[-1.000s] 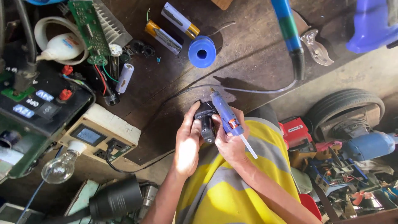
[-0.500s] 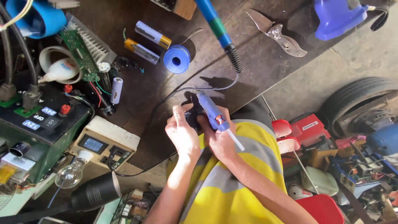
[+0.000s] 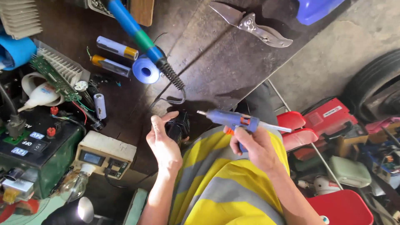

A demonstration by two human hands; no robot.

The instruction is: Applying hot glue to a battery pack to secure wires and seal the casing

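Observation:
My right hand (image 3: 252,146) grips a blue glue gun (image 3: 233,120) with an orange trigger, its nozzle pointing left, a clear glue stick sticking out of its back. My left hand (image 3: 164,143) holds a small black block-like part (image 3: 178,127) at the edge of the dark workbench (image 3: 221,58), thumb and fingers around it. The nozzle tip is a short way right of the black part, apart from it. My lap is covered by yellow cloth with grey stripes (image 3: 221,187).
A blue-handled soldering iron (image 3: 143,39) lies beside a blue solder spool (image 3: 146,71), two cylindrical cells (image 3: 112,56) and a circuit board (image 3: 54,77). Metal pruning shears (image 3: 252,25) sit at the far side. A white meter box (image 3: 104,155), a bulb (image 3: 75,185) and a green supply (image 3: 37,154) stand left. Red cases (image 3: 321,121) lie right.
The hands have drawn apart: the glue gun has swung away from the black part and now lies level, pointing left. The view has shifted, so the bench items sit closer and lower.

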